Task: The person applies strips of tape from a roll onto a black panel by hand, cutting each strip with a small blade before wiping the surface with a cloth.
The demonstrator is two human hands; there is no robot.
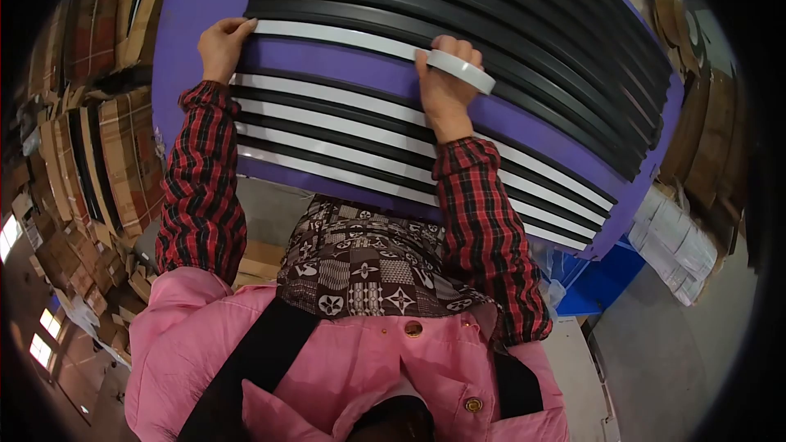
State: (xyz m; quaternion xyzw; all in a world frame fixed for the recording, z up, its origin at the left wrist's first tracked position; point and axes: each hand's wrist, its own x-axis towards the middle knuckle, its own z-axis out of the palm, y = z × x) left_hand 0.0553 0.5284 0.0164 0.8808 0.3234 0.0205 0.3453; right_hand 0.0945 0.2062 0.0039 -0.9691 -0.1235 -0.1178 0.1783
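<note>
The left hand's (pixel 221 51) thumb and index fingertips are close together at the left end of a stretched length of white tape (pixel 336 36); whether they pinch it or press it down, I cannot tell. The right hand's (pixel 449 94) fingers are curled around 1 roll of white tape (pixel 463 72), thumb on its left side, near the right end of that length. The tape runs between the 2 hands, sloping slightly down to the right, along a black strip whose dark edge shows just below it.

Nearer the body, several white-faced black strips (pixel 327 92) lie side by side, dark bands between them. Beyond the hands, a broad group of plain black ribbed strips (pixel 458 0) stretches away to the right. All of these rest on a purple work surface (pixel 201 0), which shows between the 2 groups and around their edges.

Red-and-black checked sleeves (pixel 201 188) cover both forearms, below them a pink garment (pixel 192 336) with black straps (pixel 255 352) and a brown patterned apron (pixel 368 278). Farther out, cardboard (pixel 131 155) is stacked at the left, and a blue box (pixel 604 278) sits low at the right.
</note>
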